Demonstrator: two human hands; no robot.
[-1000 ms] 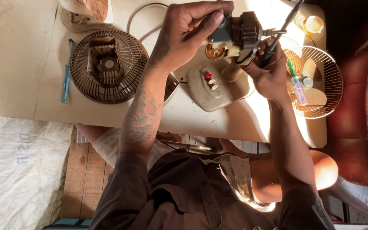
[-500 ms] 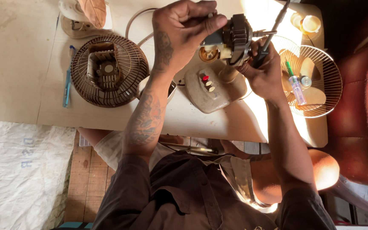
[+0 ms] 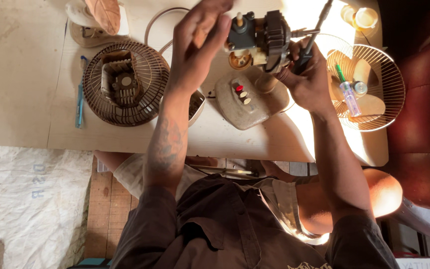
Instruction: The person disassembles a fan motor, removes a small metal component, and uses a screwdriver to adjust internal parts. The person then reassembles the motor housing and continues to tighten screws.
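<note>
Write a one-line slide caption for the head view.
Left hand steadies a fan motor above its beige base; right hand holds a dark tool.

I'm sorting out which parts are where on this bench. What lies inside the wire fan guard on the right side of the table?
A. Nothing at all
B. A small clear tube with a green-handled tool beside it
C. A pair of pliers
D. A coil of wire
B: the right-hand wire fan guard holds a small clear tube lying next to a green-handled tool, near the right hand.
</note>
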